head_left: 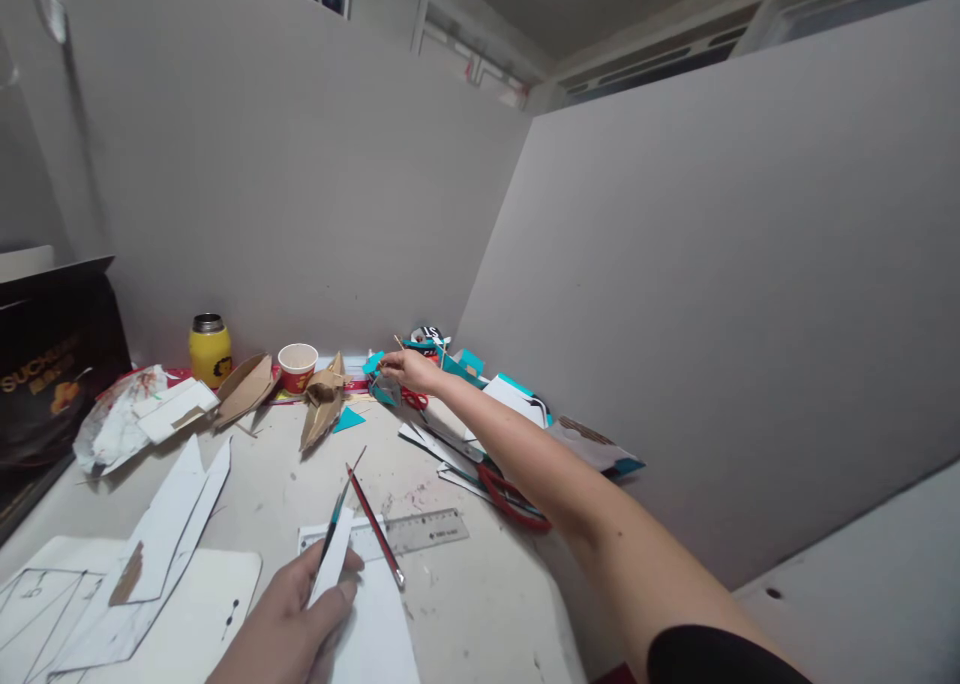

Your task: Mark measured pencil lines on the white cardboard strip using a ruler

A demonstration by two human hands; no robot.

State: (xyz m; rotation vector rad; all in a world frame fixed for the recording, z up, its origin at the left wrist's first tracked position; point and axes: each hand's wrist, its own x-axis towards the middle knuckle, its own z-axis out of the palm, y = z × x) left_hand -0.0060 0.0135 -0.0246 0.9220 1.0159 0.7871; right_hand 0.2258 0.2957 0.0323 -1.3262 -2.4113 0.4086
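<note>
My left hand (304, 604) holds a narrow white strip (334, 554) between thumb and fingers, with a dark, thin tool (334, 516) beside it. A larger white sheet (375, 624) lies under and next to that hand. My right hand (409, 370) is stretched far across the table, fingers pinched at a teal piece (373, 362) near the back wall; what exactly its fingertips hold is too small to tell. A dark red pencil (375, 526) rests across a clear ruler (427, 532) in front of my left hand.
Red-handled scissors (514, 499) lie below my right forearm. Along the back stand a yellow bottle (210, 352) and a paper cup (298, 367), near brown cardboard pieces (322, 404). Cut white pieces (161, 539) lie left. A black box (60, 384) stands at the left edge.
</note>
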